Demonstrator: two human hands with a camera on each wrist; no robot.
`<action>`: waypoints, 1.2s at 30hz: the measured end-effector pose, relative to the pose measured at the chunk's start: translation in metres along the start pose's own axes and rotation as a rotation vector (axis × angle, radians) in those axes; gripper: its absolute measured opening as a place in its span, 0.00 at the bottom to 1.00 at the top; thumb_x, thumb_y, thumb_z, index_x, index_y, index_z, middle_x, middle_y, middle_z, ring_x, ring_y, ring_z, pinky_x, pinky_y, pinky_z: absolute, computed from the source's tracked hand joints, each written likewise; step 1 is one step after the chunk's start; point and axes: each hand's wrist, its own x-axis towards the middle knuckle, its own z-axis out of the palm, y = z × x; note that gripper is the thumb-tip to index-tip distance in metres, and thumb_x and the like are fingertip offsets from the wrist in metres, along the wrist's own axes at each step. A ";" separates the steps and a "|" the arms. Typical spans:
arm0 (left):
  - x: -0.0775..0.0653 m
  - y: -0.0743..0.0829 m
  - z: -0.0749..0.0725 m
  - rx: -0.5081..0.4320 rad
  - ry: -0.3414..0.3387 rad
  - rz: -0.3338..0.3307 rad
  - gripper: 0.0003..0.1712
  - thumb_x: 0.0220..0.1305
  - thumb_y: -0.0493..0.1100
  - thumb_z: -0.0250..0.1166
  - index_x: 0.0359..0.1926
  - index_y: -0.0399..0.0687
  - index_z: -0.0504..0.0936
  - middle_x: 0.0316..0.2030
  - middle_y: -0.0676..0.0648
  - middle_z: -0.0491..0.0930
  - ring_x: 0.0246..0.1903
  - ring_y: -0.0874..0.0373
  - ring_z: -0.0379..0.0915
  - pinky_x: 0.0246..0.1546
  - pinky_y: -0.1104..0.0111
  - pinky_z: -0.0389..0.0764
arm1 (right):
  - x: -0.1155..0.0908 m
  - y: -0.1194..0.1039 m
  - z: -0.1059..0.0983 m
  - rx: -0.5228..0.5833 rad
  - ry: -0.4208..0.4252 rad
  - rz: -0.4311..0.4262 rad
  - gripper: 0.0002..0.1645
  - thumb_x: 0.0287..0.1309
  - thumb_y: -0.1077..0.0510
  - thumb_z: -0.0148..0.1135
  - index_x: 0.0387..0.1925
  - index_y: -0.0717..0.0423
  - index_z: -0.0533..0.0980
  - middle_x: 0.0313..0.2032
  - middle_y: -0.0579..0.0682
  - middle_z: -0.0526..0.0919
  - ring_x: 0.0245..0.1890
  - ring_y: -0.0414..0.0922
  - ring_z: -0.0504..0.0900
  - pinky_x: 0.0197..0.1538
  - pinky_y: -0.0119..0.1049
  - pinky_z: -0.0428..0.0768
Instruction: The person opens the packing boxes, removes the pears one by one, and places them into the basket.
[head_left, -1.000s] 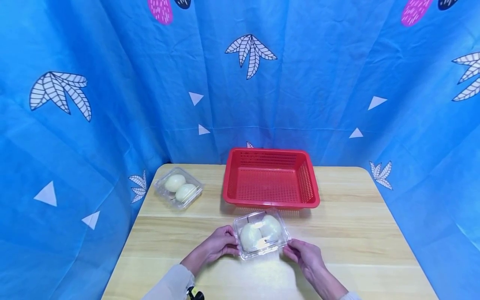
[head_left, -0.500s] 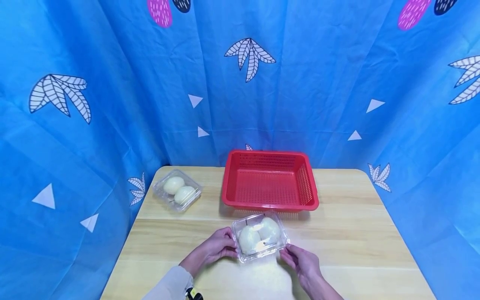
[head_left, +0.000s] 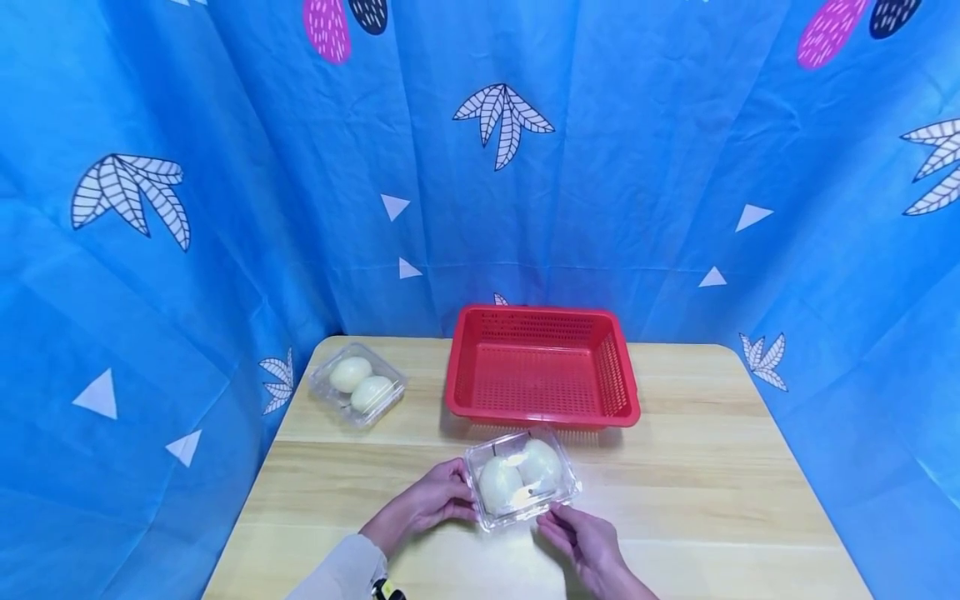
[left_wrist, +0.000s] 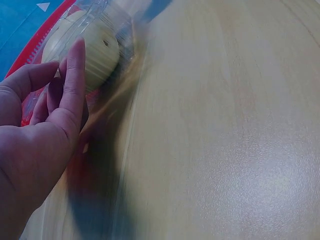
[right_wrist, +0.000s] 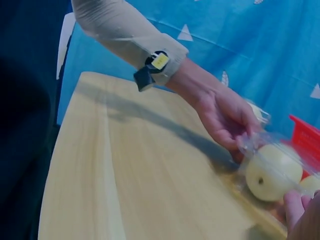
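A clear plastic clamshell box (head_left: 521,477) with two pale round fruits in it is held just in front of the red basket. My left hand (head_left: 438,497) pinches its left side between thumb and fingers; the left wrist view also shows this left hand (left_wrist: 52,110) at the box edge. At the front edge, right of the middle, the thumb and fingers of my right hand (head_left: 585,542) pinch the rim. In the right wrist view one fruit (right_wrist: 274,172) shows a dark spot, and only the fingertips of the right hand (right_wrist: 302,217) come into sight.
A red perforated plastic basket (head_left: 543,414) stands at the back middle of the wooden table (head_left: 697,483), with nothing in it. A second clear box (head_left: 358,385) with two pale fruits sits at the back left. A blue patterned curtain (head_left: 630,192) hangs behind and along both sides.
My right hand has slid left along the box's front edge, from the right corner toward the middle. The left hand has kept its grip on the left side. The head view has shifted slightly.
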 end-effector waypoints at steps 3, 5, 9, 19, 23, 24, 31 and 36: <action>-0.002 -0.003 0.002 0.005 0.017 -0.007 0.16 0.59 0.22 0.59 0.39 0.43 0.65 0.34 0.43 0.79 0.32 0.52 0.84 0.39 0.63 0.92 | -0.002 0.002 0.002 0.015 -0.022 0.017 0.07 0.68 0.62 0.64 0.39 0.63 0.84 0.33 0.55 0.91 0.38 0.45 0.93 0.50 0.32 0.89; -0.002 -0.005 0.002 0.008 0.023 -0.010 0.16 0.59 0.22 0.59 0.39 0.43 0.65 0.34 0.42 0.79 0.33 0.52 0.84 0.40 0.62 0.93 | -0.004 0.002 0.002 0.030 -0.028 0.028 0.06 0.68 0.63 0.64 0.38 0.62 0.85 0.33 0.56 0.91 0.38 0.45 0.93 0.50 0.32 0.89; -0.002 -0.007 0.001 0.006 0.021 -0.011 0.16 0.60 0.22 0.59 0.39 0.43 0.65 0.35 0.41 0.79 0.33 0.52 0.84 0.40 0.61 0.93 | -0.005 0.004 0.002 0.025 -0.063 0.041 0.08 0.70 0.61 0.62 0.41 0.63 0.84 0.35 0.56 0.91 0.39 0.46 0.93 0.51 0.32 0.89; -0.001 -0.003 0.003 0.003 0.020 -0.016 0.17 0.60 0.21 0.59 0.38 0.44 0.65 0.33 0.41 0.78 0.31 0.52 0.84 0.40 0.61 0.93 | -0.007 0.008 0.009 0.026 -0.114 0.065 0.11 0.71 0.62 0.60 0.45 0.66 0.83 0.35 0.56 0.92 0.40 0.46 0.93 0.52 0.33 0.88; 0.000 -0.001 0.004 0.002 0.037 -0.025 0.17 0.60 0.21 0.58 0.38 0.44 0.64 0.32 0.40 0.78 0.31 0.52 0.84 0.40 0.60 0.93 | -0.007 0.010 0.015 0.029 -0.126 0.077 0.10 0.71 0.63 0.60 0.44 0.67 0.83 0.35 0.56 0.92 0.40 0.47 0.93 0.52 0.33 0.88; 0.000 0.000 0.004 0.004 0.037 -0.029 0.17 0.60 0.21 0.58 0.38 0.44 0.64 0.33 0.40 0.78 0.32 0.52 0.84 0.41 0.60 0.93 | -0.008 0.011 0.017 0.030 -0.125 0.080 0.10 0.71 0.63 0.60 0.45 0.67 0.83 0.35 0.56 0.92 0.40 0.47 0.93 0.52 0.33 0.88; 0.000 0.001 0.005 0.002 0.026 -0.027 0.16 0.61 0.23 0.60 0.40 0.42 0.66 0.35 0.42 0.78 0.34 0.52 0.84 0.41 0.61 0.93 | -0.012 0.011 0.021 0.018 -0.098 0.056 0.13 0.71 0.63 0.60 0.49 0.71 0.80 0.36 0.57 0.91 0.40 0.47 0.93 0.52 0.34 0.89; -0.003 -0.002 0.006 -0.009 0.024 -0.027 0.16 0.61 0.22 0.59 0.41 0.42 0.66 0.35 0.43 0.78 0.34 0.53 0.83 0.41 0.62 0.92 | -0.015 0.010 0.020 0.016 -0.069 0.046 0.15 0.70 0.64 0.60 0.52 0.73 0.78 0.36 0.57 0.91 0.39 0.46 0.93 0.51 0.32 0.89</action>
